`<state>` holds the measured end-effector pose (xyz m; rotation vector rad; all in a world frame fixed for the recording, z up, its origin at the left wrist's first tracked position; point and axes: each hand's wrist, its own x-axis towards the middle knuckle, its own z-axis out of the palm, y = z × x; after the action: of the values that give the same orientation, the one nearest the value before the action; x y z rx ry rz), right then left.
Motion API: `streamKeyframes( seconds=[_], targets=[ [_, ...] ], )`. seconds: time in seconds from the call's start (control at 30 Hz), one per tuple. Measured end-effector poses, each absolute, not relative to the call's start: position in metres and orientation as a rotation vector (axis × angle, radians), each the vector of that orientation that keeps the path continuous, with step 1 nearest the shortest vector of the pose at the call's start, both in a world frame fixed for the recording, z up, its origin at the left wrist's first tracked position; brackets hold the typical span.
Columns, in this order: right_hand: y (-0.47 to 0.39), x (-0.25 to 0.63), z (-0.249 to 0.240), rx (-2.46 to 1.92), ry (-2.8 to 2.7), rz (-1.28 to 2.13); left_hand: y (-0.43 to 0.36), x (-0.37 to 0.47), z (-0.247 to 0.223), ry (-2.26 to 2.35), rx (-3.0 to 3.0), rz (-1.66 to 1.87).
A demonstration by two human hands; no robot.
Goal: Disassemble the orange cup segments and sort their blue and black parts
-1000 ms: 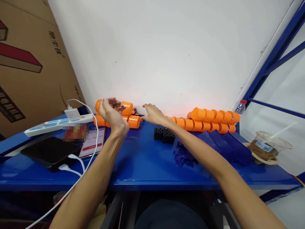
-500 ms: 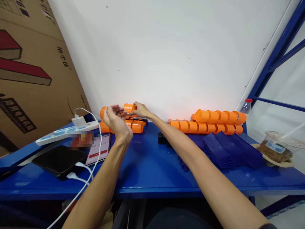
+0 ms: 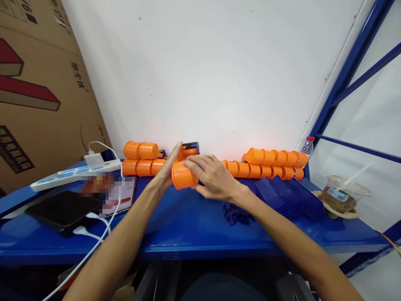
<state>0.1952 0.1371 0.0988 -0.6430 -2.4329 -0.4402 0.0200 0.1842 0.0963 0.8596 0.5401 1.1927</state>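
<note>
An orange plastic cup (image 3: pixel 183 175) lies on its side between my two hands above the blue table (image 3: pixel 194 225). My right hand (image 3: pixel 214 177) wraps over its right end. My left hand (image 3: pixel 169 165) presses flat against its far left side, fingers straight. A small blue-and-orange part (image 3: pixel 189 148) shows just behind the cup. Orange cups in stacked rows (image 3: pixel 140 161) lie at the wall to the left. A longer double row of orange cups (image 3: pixel 272 163) lies to the right.
A power strip (image 3: pixel 75 173) with a white charger, a black tablet (image 3: pixel 61 209), a phone and white cables sit at the left. Dark blue flat pieces (image 3: pixel 285 192) and small blue bits (image 3: pixel 234 211) lie right of centre. A lidded drink cup (image 3: pixel 343 196) stands far right.
Both hands came away from the left cup stack toward the table's middle, now carrying one orange cup between them. The left hand has gone from curled to flat.
</note>
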Motion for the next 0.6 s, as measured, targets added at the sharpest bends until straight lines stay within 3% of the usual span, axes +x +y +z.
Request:
streamKeyframes(
  seconds=[0.17, 0.27, 0.4, 0.6],
  targets=[
    [0.136, 0.212, 0.081, -0.597, -2.322, -0.338, 0.181, 0.032, 0.091, 0.659, 0.957, 1.319],
    [0.150, 0.225, 0.077, -0.839, -2.061, -0.301, 0.184, 0.041, 0.083, 0.704, 1.025, 1.248],
    [0.163, 0.231, 0.071, -1.206, -2.081, -0.506, 0.180, 0.055, 0.069, 0.723, 1.111, 1.183],
    [0.163, 0.224, 0.070, -1.339, -2.252, -0.741, 0.177, 0.064, 0.057, 0.865, 1.348, 1.270]
  ],
)
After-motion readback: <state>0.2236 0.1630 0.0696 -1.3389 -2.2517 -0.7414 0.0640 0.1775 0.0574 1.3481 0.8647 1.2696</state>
